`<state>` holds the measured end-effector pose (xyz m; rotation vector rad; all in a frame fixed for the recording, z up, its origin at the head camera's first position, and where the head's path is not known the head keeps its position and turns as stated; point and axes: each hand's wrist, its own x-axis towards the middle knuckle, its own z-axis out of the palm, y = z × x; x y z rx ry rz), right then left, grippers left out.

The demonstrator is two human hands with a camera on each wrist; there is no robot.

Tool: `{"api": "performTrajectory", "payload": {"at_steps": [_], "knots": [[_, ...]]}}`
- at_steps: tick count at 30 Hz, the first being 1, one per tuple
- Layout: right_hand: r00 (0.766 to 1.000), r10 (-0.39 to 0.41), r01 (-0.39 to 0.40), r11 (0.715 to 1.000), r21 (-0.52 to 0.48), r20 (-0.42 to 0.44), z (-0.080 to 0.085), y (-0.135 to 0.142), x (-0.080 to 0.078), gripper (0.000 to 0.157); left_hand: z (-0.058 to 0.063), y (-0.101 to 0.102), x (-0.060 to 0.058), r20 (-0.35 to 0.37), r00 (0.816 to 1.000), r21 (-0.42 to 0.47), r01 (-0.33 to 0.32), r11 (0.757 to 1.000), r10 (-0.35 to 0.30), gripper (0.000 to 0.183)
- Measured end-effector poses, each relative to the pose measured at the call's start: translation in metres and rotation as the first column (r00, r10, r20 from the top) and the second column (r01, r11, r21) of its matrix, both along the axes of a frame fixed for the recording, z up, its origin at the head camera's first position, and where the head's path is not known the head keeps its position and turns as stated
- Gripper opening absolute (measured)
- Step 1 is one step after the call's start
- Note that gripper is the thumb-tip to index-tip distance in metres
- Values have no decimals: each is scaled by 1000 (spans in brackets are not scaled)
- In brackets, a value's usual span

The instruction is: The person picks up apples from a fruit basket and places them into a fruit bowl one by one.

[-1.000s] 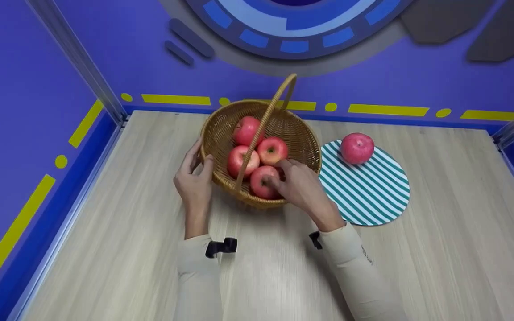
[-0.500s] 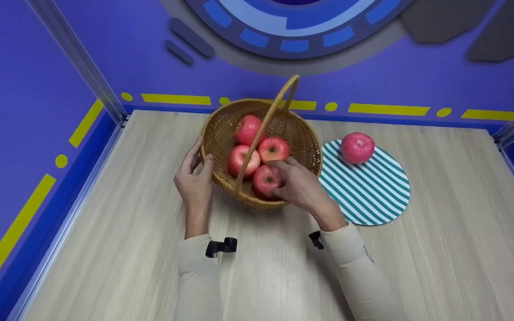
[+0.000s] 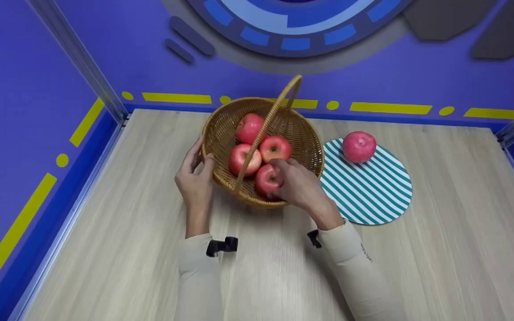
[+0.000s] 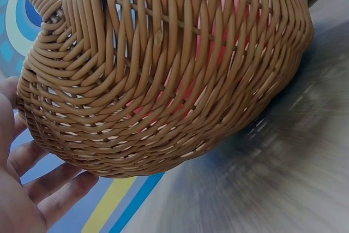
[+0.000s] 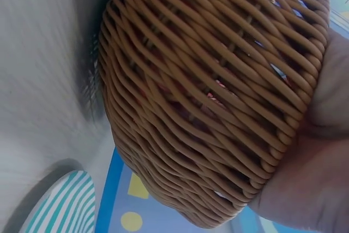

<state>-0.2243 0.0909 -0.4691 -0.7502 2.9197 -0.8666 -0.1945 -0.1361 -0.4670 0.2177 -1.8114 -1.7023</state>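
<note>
A brown wicker basket (image 3: 304, 125) with an arched handle stands on the table, several red apples inside it. At its left rim, my left hand (image 3: 194, 183) holds on, thumb at the edge and fingers along the outer wall; the left wrist view shows these fingers (image 4: 60, 184) against the weave. My right hand (image 3: 299, 185) reaches over the near right rim and grips the nearest apple (image 3: 267, 179) between thumb and fingers. Its far side of the grip is partly hidden. Touching that fruit are two other apples (image 3: 275, 148), (image 3: 243, 159); a further apple (image 3: 250, 128) lies behind.
Right of the basket lies a round green-and-white striped mat (image 3: 373, 191), bearing a single apple (image 3: 359, 146) near its back edge. The pale wooden table (image 3: 266, 267) ends at a blue patterned wall (image 3: 118, 44) behind and at the left.
My right thumb and fingers have shifted from on top of the near apple to around its right side. That apple has turned and moved slightly right. My left hand stays at the rim.
</note>
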Motion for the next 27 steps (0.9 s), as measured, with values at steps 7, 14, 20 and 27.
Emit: {"api": "performTrajectory", "payload": {"at_steps": [7, 14, 20, 27], "knots": [[999, 12, -12, 1000, -19, -38, -2, 1, -1, 60, 0, -1, 0, 23, 1000, 14, 2, 1000, -3, 42], [999, -19, 16, 998, -59, -48, 0, 1, -1, 68, -4, -4, -1, 41, 999, 40, 4, 999, -6, 43], [999, -14, 8, 992, -128, -50, 4, 3, -1, 73, -6, -5, -2, 59, 998, 43, -9, 999, 7, 42], [999, -26, 16, 962, -272, -34, 6, 9, -5, 79, -5, -5, -1, 65, 998, 45, -26, 999, 23, 41]]}}
